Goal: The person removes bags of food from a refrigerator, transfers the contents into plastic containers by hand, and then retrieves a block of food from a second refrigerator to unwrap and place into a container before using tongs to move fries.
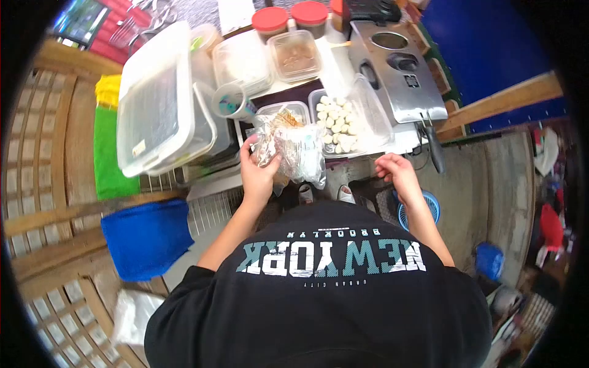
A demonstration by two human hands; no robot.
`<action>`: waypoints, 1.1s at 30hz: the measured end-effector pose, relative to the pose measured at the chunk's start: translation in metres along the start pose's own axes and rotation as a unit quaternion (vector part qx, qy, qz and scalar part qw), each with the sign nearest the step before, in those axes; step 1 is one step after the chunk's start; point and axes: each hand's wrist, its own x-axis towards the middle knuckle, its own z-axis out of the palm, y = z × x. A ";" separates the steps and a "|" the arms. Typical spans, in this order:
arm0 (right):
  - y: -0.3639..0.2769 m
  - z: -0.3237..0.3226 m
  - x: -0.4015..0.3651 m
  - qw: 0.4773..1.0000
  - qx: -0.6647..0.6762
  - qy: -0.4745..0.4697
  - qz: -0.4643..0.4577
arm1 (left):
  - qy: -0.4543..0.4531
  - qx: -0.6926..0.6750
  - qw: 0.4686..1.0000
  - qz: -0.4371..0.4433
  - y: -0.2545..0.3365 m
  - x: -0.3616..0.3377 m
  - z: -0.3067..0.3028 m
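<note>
My left hand [261,175] is closed on clear plastic bags [294,150] at the counter's near edge. The bags look crinkled, with brownish and whitish contents that I cannot identify. My right hand [399,175] is held apart from them, just off the counter edge, its fingers curled in; whatever they hold, if anything, is too small to make out. Between the hands, a clear tub of pale round pieces [334,122] stands on the counter. Behind the bags sits another clear container [291,111] with orange-brown bits inside. A printed plastic cup [232,103] leans beside it.
On the right stands a steel deep fryer [399,80] with a black-handled basket [434,150]. Large clear bins [156,110] fill the left side. Farther back are red-lidded jars [270,21] and a tub of brown powder [296,56]. A blue cloth [147,239] hangs from a wooden rail.
</note>
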 end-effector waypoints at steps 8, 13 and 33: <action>0.092 -0.027 -0.068 0.944 -0.310 0.092 -0.067 | -0.103 -0.007 0.981 0.166 0.072 0.011 0.034; 0.262 -0.085 -0.162 0.884 -0.401 0.195 0.141 | -0.116 -0.012 0.953 0.279 0.125 0.003 0.091; 0.699 -0.081 -0.594 0.781 -0.006 0.452 0.432 | -0.679 0.064 0.720 0.123 -0.043 -0.490 0.443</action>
